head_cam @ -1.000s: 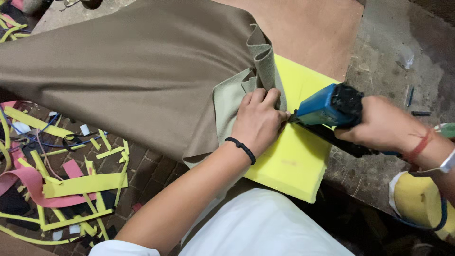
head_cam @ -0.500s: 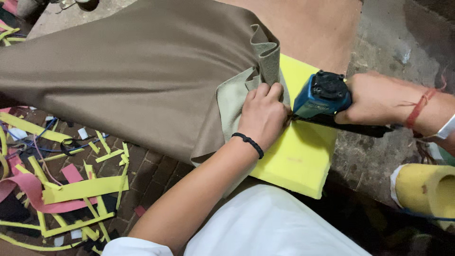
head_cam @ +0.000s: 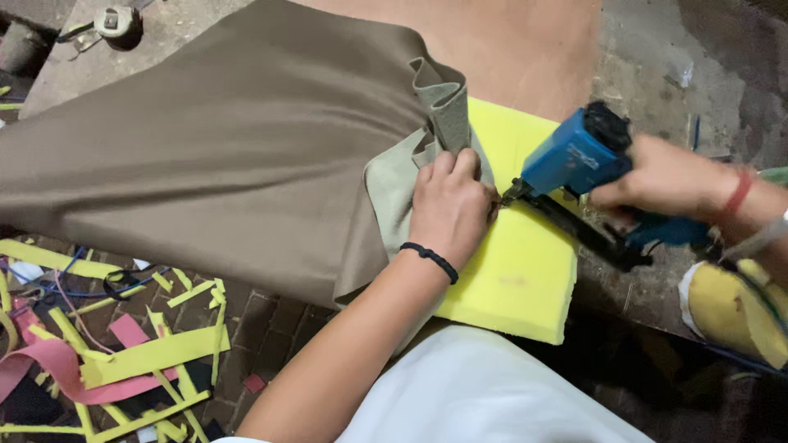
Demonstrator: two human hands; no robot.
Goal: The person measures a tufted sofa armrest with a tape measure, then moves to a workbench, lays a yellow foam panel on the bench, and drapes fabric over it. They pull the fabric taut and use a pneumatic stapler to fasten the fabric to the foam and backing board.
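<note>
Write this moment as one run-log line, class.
left hand: pressing brown fabric fold onto yellow foam pad | right hand: grip on blue staple gun, nose at fabric edge | floor: foam offcuts

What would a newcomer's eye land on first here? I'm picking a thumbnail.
The bright blue staple gun, gripped by the right hand at centre right, stands out, its nose at the edge of the left hand. That hand presses a bunched fold of the brown fabric sheet onto the yellow foam slab. Yellow and pink offcut strips litter the brick floor at lower left.
</note>
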